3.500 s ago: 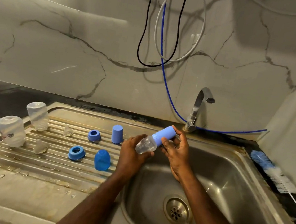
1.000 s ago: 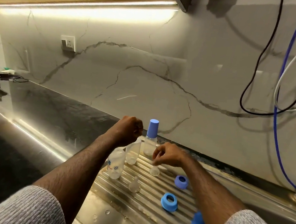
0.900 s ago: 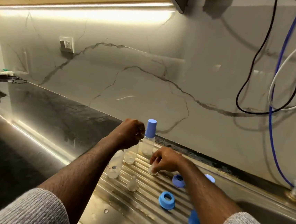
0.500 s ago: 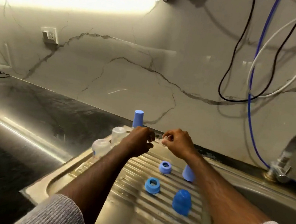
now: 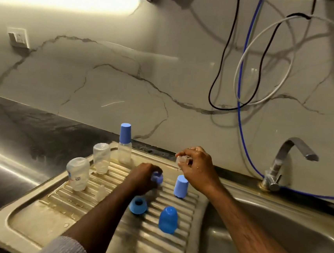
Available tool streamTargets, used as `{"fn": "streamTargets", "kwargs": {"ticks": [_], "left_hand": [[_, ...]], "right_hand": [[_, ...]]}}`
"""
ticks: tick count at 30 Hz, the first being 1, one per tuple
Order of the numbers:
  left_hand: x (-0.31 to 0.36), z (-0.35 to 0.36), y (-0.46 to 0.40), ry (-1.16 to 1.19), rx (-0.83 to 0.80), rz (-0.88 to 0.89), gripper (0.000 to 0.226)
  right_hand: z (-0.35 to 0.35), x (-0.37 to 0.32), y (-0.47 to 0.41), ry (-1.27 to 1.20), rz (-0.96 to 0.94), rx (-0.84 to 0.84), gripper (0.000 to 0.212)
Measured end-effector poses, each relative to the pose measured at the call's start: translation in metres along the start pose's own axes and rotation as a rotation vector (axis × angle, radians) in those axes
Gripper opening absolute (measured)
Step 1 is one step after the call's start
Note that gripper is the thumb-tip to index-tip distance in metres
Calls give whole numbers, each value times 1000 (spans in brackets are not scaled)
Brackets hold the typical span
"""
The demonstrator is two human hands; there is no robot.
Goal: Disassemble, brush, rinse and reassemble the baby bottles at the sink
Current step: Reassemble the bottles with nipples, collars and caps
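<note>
My right hand pinches a clear teat above the ribbed drainboard. My left hand grips a blue screw ring on the drainboard. An assembled bottle with a blue cap stands upright at the back. Two clear bottle bodies stand upside down at the left, with a second clear teat in front of them. Another blue ring, a tall blue cap and a rounded blue cap lie in front of my hands.
The sink basin lies to the right, with the tap behind it. Black, white and blue cables hang down the marble wall. A dark worktop stretches left of the drainboard.
My left hand has dropped onto the drainboard and taken hold of the blue ring. My right hand still holds the teat, a little further right. The view has swung right.
</note>
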State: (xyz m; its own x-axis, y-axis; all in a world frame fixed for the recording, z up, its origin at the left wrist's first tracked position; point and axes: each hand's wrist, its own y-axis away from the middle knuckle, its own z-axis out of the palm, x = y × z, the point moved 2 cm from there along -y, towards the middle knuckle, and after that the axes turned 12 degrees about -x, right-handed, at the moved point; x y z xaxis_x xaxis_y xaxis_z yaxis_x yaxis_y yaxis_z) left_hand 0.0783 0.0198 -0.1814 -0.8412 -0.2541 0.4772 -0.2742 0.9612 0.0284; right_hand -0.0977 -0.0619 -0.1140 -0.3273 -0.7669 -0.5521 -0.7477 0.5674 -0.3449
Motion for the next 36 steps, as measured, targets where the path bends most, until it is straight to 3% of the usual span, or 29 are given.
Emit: {"fn": "streamTargets", "kwargs": {"ticks": [4, 8, 13, 19, 24, 27, 30, 34, 36], "left_hand": [[25, -20, 18, 320, 358, 78, 52], [80, -14, 36, 505, 465, 238, 45], [143, 50, 47, 688, 420, 367, 46], [176, 117, 39, 733, 281, 346, 49], [179, 125, 36, 740, 225, 301, 50], [176, 126, 34, 725, 218, 292, 53], [173, 126, 30, 701, 197, 301, 53], [167, 129, 24, 625, 183, 264, 54], [166, 130, 24, 593, 179, 255, 55]], "right_hand": [[-7, 11, 25, -163, 34, 75, 18], [-11, 37, 61, -280, 129, 157, 30], [-20, 71, 117, -422, 251, 219, 21], [-30, 98, 150, -527, 254, 220, 51], [-31, 120, 148, -827, 327, 236, 50], [-34, 124, 151, -887, 325, 245, 41], [-33, 124, 154, -940, 327, 200, 37], [-32, 123, 153, -1192, 310, 133, 42], [-32, 121, 152, -1109, 282, 119, 48]]}}
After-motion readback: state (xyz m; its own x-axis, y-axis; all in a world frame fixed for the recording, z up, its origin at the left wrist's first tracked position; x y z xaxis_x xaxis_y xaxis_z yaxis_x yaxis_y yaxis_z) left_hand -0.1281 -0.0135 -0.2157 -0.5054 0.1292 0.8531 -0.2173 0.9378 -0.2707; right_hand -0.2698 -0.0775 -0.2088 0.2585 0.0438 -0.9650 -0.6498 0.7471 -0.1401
